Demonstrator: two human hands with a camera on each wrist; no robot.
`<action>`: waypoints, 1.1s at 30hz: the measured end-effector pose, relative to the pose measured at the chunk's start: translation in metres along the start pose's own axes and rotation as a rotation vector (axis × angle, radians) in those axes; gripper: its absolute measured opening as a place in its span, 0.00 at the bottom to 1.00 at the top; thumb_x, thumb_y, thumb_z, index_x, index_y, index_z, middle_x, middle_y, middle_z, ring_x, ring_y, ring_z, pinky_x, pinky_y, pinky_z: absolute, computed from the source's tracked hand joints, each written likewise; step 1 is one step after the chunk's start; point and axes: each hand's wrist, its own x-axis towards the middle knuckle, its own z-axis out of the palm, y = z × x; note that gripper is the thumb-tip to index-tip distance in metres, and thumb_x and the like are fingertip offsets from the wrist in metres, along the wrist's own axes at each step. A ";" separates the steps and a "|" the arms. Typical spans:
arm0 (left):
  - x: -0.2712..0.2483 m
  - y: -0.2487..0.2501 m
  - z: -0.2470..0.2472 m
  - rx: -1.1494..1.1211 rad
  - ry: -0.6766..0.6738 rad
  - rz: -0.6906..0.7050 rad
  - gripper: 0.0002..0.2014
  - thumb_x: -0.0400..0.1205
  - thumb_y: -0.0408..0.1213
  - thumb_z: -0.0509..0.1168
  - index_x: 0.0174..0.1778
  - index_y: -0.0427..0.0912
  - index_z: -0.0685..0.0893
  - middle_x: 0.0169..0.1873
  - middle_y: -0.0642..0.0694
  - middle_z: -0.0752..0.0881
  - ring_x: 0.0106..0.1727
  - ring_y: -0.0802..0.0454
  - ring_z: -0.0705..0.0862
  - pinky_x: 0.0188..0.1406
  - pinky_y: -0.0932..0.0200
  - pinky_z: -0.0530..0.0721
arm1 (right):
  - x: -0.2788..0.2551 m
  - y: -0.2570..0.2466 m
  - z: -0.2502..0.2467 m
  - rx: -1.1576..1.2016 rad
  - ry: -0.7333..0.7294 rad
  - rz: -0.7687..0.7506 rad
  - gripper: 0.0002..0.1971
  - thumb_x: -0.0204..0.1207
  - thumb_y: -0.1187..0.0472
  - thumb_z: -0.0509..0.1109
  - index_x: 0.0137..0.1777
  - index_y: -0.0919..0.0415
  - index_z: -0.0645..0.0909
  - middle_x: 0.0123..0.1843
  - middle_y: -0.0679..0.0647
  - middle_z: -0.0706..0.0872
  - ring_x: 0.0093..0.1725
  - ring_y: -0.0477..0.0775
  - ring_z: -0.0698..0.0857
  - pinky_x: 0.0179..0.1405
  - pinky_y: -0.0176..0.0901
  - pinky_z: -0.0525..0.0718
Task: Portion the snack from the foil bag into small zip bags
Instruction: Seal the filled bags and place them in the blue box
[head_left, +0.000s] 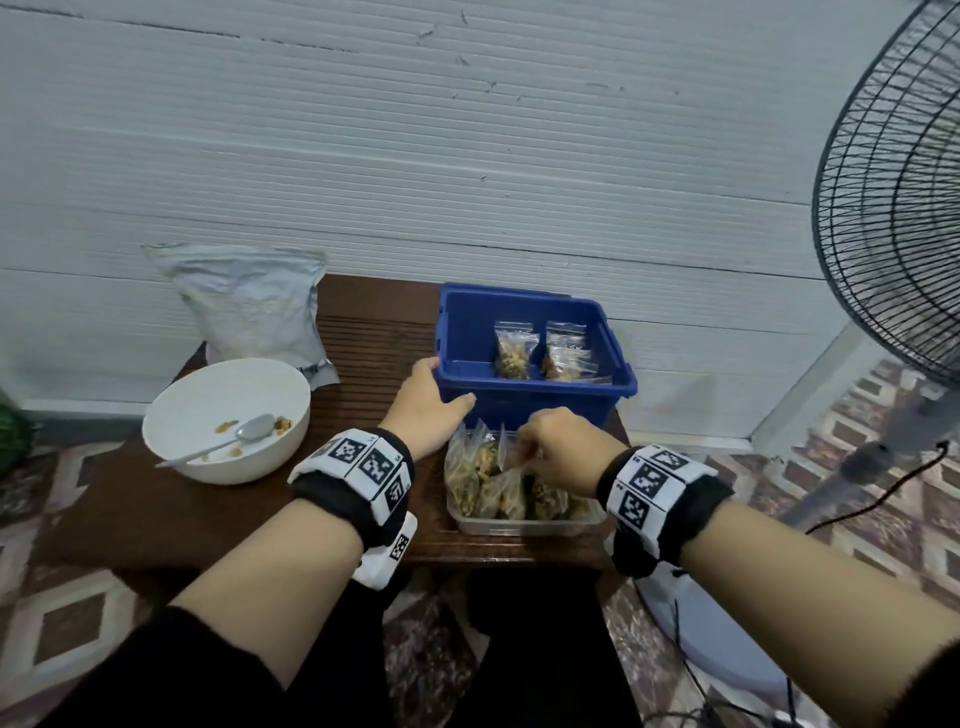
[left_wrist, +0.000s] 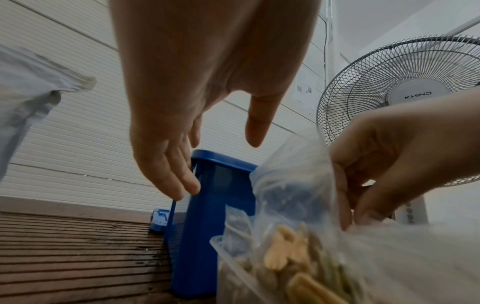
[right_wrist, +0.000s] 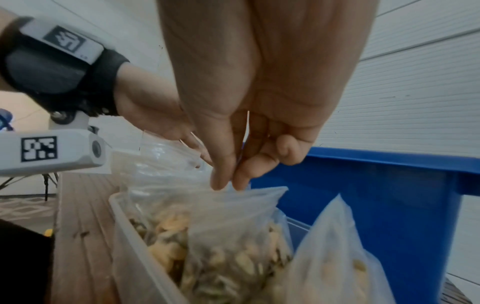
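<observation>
The right hand (head_left: 558, 449) pinches the top edge of one filled small clear zip bag (right_wrist: 233, 224) between thumb and fingers (right_wrist: 221, 176), gripping at the seal strip, probably because that is the only part free of contents. This bag stands among several other filled zip bags (head_left: 480, 478) packed upright in a shallow clear plastic tray (head_left: 519, 525) at the near right of the dark brown slatted counter (head_left: 363, 332). Upright packing keeps the tops reachable.

The left hand (head_left: 428, 402) lies released, fingers straight, against the near left corner of the blue rectangular plastic bin (head_left: 524, 400), which stands just beyond the tray. The hand grasps nothing; in my judgement it steadies the bin to receive a bag. Two filled zip bags (head_left: 540, 353) already lean against the bin's inner wall.

The crumpled silver foil bag (head_left: 254, 306) stands at the far left against the white panelled wall, well apart from both hands. Just near of it sits a white round bowl (head_left: 228, 415) holding a metal spoon (head_left: 228, 441) and only a few snack scraps.

Assessment: portioning appears largely complete; the step in hand looks like moving finished bags from tray to bin. A black-caged standing fan (head_left: 893, 208) is at the right.
</observation>
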 end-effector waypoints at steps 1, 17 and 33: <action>-0.001 -0.001 0.000 0.010 0.008 -0.001 0.30 0.82 0.39 0.68 0.77 0.41 0.62 0.67 0.46 0.75 0.67 0.48 0.77 0.62 0.57 0.76 | 0.000 0.001 -0.002 -0.018 -0.003 -0.013 0.08 0.77 0.65 0.69 0.54 0.60 0.85 0.57 0.56 0.81 0.58 0.56 0.80 0.51 0.39 0.73; -0.028 0.022 -0.005 -0.068 -0.021 0.329 0.10 0.78 0.52 0.69 0.47 0.50 0.84 0.44 0.59 0.85 0.46 0.66 0.81 0.46 0.70 0.76 | 0.005 0.016 -0.057 0.476 0.244 0.002 0.03 0.80 0.66 0.67 0.45 0.61 0.81 0.36 0.46 0.84 0.33 0.42 0.82 0.33 0.25 0.77; -0.013 0.018 -0.008 0.118 0.027 0.426 0.04 0.80 0.38 0.71 0.40 0.48 0.84 0.37 0.59 0.84 0.39 0.70 0.79 0.40 0.81 0.71 | 0.009 0.009 -0.046 0.423 0.312 0.000 0.03 0.77 0.64 0.72 0.42 0.57 0.83 0.39 0.40 0.83 0.41 0.35 0.79 0.39 0.20 0.74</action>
